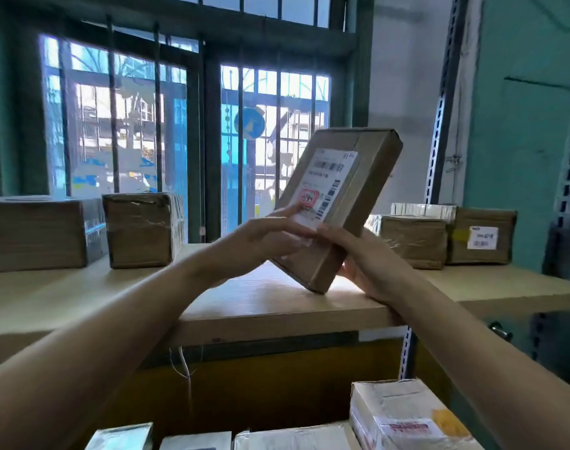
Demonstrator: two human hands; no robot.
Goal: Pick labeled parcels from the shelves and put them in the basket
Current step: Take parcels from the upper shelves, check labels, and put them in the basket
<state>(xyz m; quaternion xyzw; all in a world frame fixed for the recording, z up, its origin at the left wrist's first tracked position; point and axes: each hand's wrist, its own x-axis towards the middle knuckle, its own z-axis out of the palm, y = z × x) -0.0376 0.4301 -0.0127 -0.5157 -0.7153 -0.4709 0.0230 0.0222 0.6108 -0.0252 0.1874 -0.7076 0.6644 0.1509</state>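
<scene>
Holding flat parcel (342, 203) tilted over shelf (277, 303), ctr-right of frame: right hand (366, 259) grips its lower edge w/ curled fingers; left hand (267, 237) fingers lie straight on label (330, 181), lower corner.

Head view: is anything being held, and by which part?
The flat labeled parcel: the right hand grips its lower edge, and the left hand touches the face near its label.

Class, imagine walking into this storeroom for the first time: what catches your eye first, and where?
A flat cardboard parcel, tilted up over the shelf at centre, its label facing us. The right hand grips its lower edge; the left hand touches the label. Behind, a bright barred window.
</scene>
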